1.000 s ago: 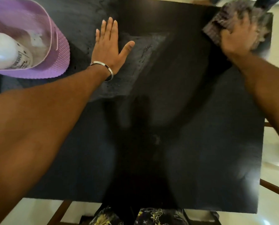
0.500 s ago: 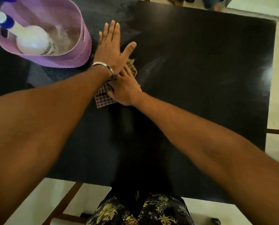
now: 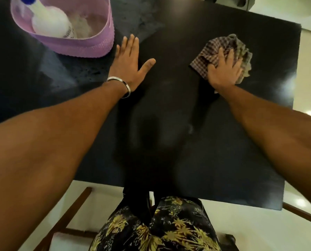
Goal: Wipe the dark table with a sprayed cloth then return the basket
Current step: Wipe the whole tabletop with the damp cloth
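Pressing flat, fingers spread, the right hand pins the cloth to the tabletop, left hand lying open beside the basket.

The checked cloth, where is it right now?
The cloth lies on the far right part of the dark table, pressed flat under the right hand, well apart from the purple basket.

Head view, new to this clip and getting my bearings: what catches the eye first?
Two hands spread on the dark table: the right hand presses a checked cloth far right, the left hand lies flat mid-table. Far left stands a purple basket holding a white spray bottle.
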`<state>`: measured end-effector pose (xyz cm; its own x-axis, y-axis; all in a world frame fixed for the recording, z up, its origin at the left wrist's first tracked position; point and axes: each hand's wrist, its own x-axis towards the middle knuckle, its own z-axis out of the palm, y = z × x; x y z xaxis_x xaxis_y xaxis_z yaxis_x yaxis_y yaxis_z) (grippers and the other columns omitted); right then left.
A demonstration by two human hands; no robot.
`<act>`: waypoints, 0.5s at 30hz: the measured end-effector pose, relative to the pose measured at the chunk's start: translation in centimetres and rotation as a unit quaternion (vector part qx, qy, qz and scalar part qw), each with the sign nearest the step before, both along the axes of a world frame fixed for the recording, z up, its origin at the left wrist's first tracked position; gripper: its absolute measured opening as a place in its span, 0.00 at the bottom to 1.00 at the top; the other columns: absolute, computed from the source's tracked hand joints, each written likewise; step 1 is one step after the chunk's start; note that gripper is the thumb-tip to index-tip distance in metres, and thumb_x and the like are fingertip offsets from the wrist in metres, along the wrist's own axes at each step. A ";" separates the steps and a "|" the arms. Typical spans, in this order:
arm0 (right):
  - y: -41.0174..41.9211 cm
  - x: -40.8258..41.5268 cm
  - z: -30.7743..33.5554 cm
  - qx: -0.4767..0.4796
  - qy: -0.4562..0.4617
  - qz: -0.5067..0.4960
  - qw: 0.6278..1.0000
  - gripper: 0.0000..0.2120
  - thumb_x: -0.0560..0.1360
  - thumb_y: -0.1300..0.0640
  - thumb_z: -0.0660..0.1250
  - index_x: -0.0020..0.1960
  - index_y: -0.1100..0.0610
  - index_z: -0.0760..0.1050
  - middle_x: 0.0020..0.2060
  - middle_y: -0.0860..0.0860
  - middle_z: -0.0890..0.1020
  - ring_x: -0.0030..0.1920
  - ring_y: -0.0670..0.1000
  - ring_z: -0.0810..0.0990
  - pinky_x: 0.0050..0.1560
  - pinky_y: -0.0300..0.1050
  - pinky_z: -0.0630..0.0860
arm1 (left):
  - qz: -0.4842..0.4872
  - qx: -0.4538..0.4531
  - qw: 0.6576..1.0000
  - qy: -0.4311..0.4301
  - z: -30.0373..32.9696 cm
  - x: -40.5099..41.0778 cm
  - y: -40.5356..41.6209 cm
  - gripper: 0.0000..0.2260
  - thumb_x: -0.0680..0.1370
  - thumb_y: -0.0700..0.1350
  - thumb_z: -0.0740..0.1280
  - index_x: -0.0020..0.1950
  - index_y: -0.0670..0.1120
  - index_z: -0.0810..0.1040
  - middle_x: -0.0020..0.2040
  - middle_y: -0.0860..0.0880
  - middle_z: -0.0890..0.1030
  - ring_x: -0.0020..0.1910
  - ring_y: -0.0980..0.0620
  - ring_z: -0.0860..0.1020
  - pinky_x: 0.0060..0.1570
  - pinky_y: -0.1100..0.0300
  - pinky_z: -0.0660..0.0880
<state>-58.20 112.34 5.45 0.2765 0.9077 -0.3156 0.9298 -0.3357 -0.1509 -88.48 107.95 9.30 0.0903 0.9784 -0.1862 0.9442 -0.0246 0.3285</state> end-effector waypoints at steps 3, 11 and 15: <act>-2.3 -7.8 -0.1 0.024 0.015 0.106 0.994 0.34 0.78 0.44 0.56 0.81 0.45 0.50 0.81 0.52 0.48 0.79 0.65 0.43 0.77 0.66 0.42 | 0.005 -0.010 1.000 -0.004 0.0 -1.0 -1.2 0.38 0.79 0.66 0.47 0.79 0.41 0.45 0.80 0.43 0.46 0.78 0.45 0.43 0.76 0.50 0.41; -10.9 -23.2 0.4 0.005 0.045 0.423 0.905 0.34 0.80 0.39 0.54 0.81 0.51 0.51 0.81 0.54 0.52 0.80 0.61 0.43 0.78 0.61 0.40 | 0.008 -0.022 1.000 -0.009 0.1 -3.3 -3.1 0.37 0.79 0.65 0.48 0.79 0.41 0.46 0.80 0.44 0.46 0.79 0.46 0.43 0.77 0.50 0.42; -10.2 -17.3 0.1 0.016 0.048 0.426 0.903 0.34 0.78 0.43 0.60 0.81 0.47 0.53 0.81 0.51 0.52 0.80 0.60 0.45 0.78 0.61 0.45 | -0.005 -0.014 1.000 -0.006 0.1 -4.0 -4.2 0.39 0.78 0.67 0.45 0.79 0.40 0.46 0.80 0.42 0.47 0.79 0.45 0.44 0.77 0.49 0.43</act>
